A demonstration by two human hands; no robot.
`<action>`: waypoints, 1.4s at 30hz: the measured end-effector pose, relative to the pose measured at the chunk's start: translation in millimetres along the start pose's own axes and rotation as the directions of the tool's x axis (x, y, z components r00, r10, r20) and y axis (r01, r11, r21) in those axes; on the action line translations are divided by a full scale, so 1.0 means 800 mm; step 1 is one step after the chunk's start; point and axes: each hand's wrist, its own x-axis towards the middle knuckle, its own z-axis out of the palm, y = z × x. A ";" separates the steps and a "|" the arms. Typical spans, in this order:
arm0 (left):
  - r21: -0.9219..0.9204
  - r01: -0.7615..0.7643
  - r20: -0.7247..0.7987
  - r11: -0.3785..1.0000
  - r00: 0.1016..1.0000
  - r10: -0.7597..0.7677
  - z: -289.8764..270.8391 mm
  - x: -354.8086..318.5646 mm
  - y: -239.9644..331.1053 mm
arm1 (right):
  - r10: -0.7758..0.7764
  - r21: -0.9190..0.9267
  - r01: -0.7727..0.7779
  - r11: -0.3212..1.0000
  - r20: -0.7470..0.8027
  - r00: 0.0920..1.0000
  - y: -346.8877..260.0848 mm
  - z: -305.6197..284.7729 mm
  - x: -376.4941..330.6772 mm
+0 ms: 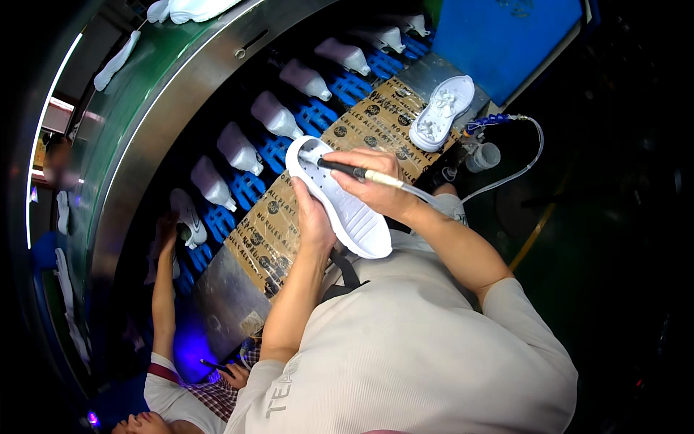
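A white shoe sole (359, 226) is held up in front of me, its hollow inner side facing up. My left hand (315, 217) grips it by the left edge, with the thumb along the rim. Between the fingers of my right hand (376, 181) is a glue brush (341, 168) with a black handle, and a clear tube runs from its back end. Its pale tip touches the inside of the sole at the far end. Another white sole (442, 116) lies on the bench to the right, with white lumps in its hollow.
Printed brown cardboard (267, 228) under clear film covers the metal bench (231, 289). Beyond it, white shoe uppers (238, 148) stand in a row by blue racks (246, 189). A co-worker's arm (163, 307) reaches in at left. A cup (484, 156) hangs by the bench's right end.
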 end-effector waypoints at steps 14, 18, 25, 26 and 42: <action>-0.170 -0.052 0.025 0.984 0.998 0.057 0.007 0.007 0.056 | 0.152 0.262 -0.210 0.942 0.227 0.962 -0.026 -0.028 0.012; -0.280 -0.007 0.233 0.960 0.970 0.075 0.007 0.015 0.064 | -0.115 0.197 0.042 0.979 0.375 0.920 -0.040 -0.030 0.012; -0.289 -0.081 0.273 0.954 0.948 0.163 0.023 0.026 0.097 | -0.120 0.229 0.033 0.973 0.378 0.918 -0.052 -0.036 0.010; -0.328 -0.092 0.267 0.940 0.946 0.186 0.024 0.030 0.104 | -0.127 0.299 -0.020 0.954 0.464 0.876 -0.055 -0.044 0.014; 0.275 -0.188 0.529 0.943 0.849 0.015 0.051 0.056 0.199 | -0.243 0.327 0.019 0.945 0.658 0.712 -0.074 -0.061 0.042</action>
